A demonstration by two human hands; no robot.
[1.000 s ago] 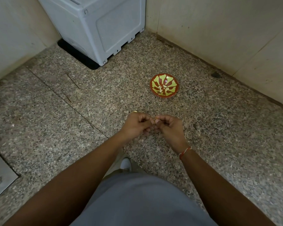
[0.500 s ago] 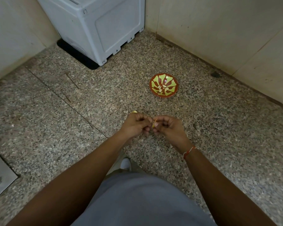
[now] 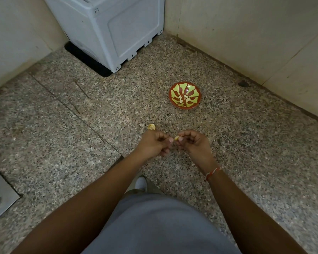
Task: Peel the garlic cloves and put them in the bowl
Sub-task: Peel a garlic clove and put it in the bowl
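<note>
A garlic clove [image 3: 176, 138] is pinched in the right hand [image 3: 194, 143], the left hand [image 3: 154, 143] curled beside it on nothing visible; transfer to the bowl [image 3: 185, 95] probably follows.

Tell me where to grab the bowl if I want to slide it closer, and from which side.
Take the bowl by its near rim, reaching forward from your side with the left hand, which looks free; the right hand pinches a garlic clove. The bowl sits upright and shallow with peeled cloves in the centre, so pinch the bare edge and keep it level.
</note>
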